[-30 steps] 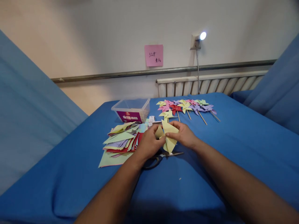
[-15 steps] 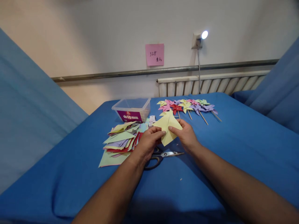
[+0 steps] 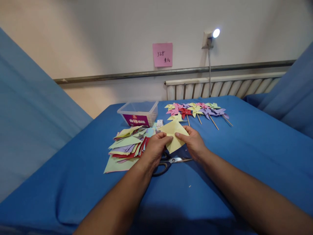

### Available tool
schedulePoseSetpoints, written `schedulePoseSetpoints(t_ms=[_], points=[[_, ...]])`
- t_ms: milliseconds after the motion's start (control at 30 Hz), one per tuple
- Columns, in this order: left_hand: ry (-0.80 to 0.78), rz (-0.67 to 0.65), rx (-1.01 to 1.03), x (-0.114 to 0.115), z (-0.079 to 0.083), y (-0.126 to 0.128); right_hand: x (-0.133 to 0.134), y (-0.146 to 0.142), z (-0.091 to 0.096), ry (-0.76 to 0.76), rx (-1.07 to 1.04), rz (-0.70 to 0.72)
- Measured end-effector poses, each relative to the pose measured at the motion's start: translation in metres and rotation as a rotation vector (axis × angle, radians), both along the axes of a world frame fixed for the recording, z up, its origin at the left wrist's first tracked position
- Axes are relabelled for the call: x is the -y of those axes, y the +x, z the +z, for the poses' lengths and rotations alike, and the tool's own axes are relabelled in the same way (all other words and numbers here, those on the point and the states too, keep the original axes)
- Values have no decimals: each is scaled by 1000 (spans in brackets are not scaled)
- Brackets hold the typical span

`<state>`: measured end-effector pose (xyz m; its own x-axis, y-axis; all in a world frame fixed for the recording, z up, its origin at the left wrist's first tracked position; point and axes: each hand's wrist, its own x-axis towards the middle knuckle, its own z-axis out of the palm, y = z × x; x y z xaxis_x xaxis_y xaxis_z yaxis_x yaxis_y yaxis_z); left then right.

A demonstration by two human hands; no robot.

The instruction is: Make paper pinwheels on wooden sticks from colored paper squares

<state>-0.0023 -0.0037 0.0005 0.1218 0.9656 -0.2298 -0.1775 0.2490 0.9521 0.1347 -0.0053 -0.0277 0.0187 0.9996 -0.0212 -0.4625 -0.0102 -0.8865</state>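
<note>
A square of yellow paper with crease lines is held up in front of me, one corner pointing down. My left hand pinches its left side, thumb on top. My right hand grips the right side, its thumb pressed near the paper's middle; the other fingers are mostly behind the sheet. Just below the paper lie scissors with dark handles, partly covered by my left wrist. To the left of my left hand is a stack of coloured paper in green, yellow, purple and red.
A clear plastic box with a purple label stands behind the stack. Several finished paper pinwheels on sticks lie at the back right. The blue cloth covers the table. Behind are a radiator and a metal pipe.
The yellow paper's raised upper flap no longer stands up; the sheet looks flatter, and a yellow pinwheel behind it shows more. Both hands keep nearly the same place and hold.
</note>
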Motion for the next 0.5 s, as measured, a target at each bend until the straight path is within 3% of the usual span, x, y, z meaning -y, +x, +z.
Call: schedulePoseSetpoints(t_ms=[500], points=[[44, 11, -61, 2, 2, -1, 2, 2, 4, 24, -47, 50]])
